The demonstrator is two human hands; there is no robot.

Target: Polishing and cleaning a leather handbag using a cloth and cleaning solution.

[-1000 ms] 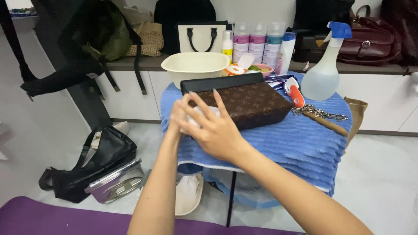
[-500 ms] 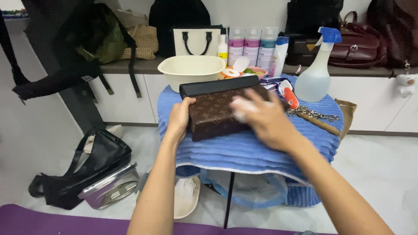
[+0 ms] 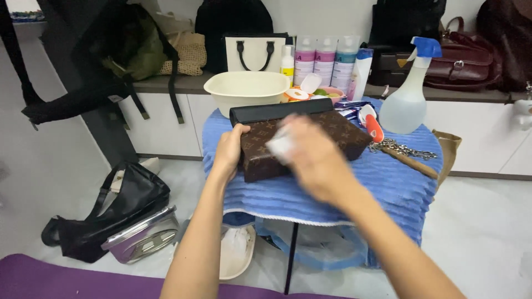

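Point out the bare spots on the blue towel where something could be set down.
The widest bare patch of the blue towel lies along its near edge, in front of the brown patterned bag and below the wooden stick. The far side is crowded: cream basin, spray bottle, chain. The left hand steadies the bag; the blurred right hand presses a white cloth to it.

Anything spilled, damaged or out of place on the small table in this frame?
Nothing spilled or broken. The brown patterned bag lies flat on the blue towel, steadied by the left hand; the blurred right hand presses a white wipe on it. The spray bottle stands upright.
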